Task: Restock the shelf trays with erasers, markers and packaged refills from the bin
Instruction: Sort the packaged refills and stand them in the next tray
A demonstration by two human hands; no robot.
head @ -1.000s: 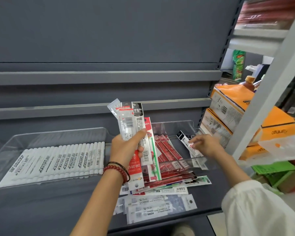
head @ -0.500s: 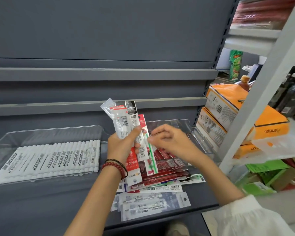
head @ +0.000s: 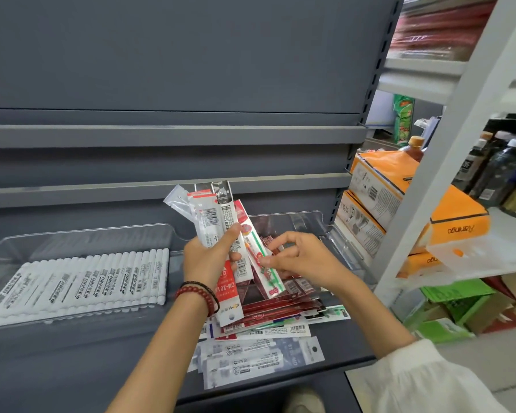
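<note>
Packaged refills (head: 221,234) fanned upright, clenched in left hand (head: 209,257) above right-hand tray (head: 337,234); right hand (head: 304,260), a second ago out at tray's far edge, now back at fan, fingertips (head: 270,259) pinching green-striped packet (head: 262,263); probably next one to be sorted; more packets (head: 259,356) loose on shelf (head: 72,368); markers (head: 81,281) rowed in left tray (head: 0,248).

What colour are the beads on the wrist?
Dark red beads, beside a thin black band, in the head view.
</note>
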